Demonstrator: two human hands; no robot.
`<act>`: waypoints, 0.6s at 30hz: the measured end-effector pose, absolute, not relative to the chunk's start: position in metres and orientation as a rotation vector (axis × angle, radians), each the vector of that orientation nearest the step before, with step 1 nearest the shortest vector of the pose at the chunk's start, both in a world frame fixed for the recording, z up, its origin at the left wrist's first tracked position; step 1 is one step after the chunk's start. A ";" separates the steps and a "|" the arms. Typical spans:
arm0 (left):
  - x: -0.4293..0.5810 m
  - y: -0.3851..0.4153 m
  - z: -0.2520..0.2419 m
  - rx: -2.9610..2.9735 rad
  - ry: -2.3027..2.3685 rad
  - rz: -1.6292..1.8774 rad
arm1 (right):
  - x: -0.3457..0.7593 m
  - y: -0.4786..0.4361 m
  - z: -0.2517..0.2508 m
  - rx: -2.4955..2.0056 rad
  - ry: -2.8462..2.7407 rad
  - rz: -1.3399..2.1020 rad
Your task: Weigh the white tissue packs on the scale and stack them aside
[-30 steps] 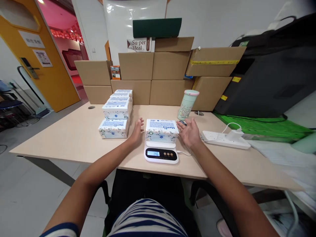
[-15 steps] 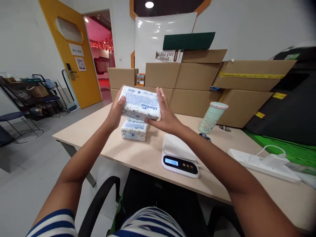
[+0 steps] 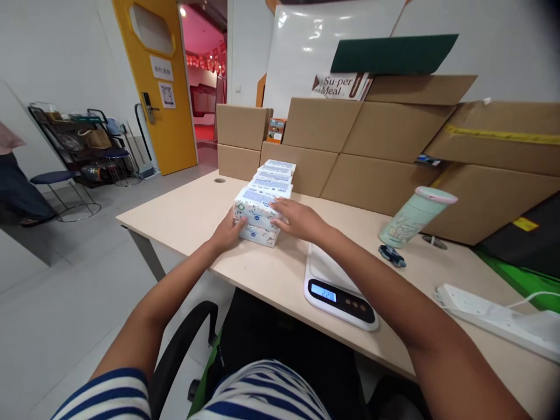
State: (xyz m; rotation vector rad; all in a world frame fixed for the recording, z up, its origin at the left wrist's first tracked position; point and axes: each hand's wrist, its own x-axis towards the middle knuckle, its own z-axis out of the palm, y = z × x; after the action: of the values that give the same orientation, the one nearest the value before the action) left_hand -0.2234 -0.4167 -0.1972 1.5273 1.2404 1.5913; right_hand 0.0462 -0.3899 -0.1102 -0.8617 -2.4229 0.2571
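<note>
Reader: What carries the arrangement, taking the largest part first?

Holder: A pale wood-topped desk (image 3: 184,216), at whose near edge I sit. Brown cardboard boxes (image 3: 321,125) stand stacked along its far side.

Reader: And on the desktop?

Holder: To my left, a row of Manhua tissue packs (image 3: 275,175) runs from near the front edge back toward the boxes. To my far right lies a white power strip (image 3: 490,315), with a cable rising from it. Between row and strip, near the front edge, sits a white digital kitchen scale (image 3: 336,294); its display is lit, and my right forearm hides part of its platform. Behind it, to the right, stands a pale green tumbler (image 3: 409,221) with a pink rim.

Reader: Where is your grip?

Holder: On the upper front tissue pack (image 3: 257,211), which rests on a lower front tissue pack (image 3: 259,236) at the near end of the row. My left hand (image 3: 227,230) is closed against its left side, thumb on the front face. My right hand (image 3: 301,219) clasps the right end, fingers over the top, thumb in front.

Reader: The smallest part?

Holder: A dark blue bundle (image 3: 392,256), just beside the tumbler's base; its kind I cannot tell.
</note>
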 end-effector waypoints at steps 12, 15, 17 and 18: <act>-0.222 -0.424 -0.196 1.659 1.288 1.422 | 0.280 -0.452 -0.174 -1.197 -1.583 -0.266; -0.224 -0.423 -0.195 1.696 1.297 1.382 | 0.314 -0.443 -0.215 -1.354 -1.571 -0.451; -0.226 -0.422 -0.195 1.729 1.306 1.369 | 0.313 -0.434 -0.229 -1.332 -1.622 -0.509; -0.227 -0.421 -0.195 1.744 1.315 1.367 | 0.307 -0.430 -0.231 -1.301 -1.663 -0.508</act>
State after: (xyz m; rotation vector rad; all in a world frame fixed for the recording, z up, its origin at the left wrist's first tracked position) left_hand -0.2272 -0.4209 -0.1954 1.7437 1.3152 1.3668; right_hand 0.3072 -0.4301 -0.2314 -1.3013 -1.6632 -0.5076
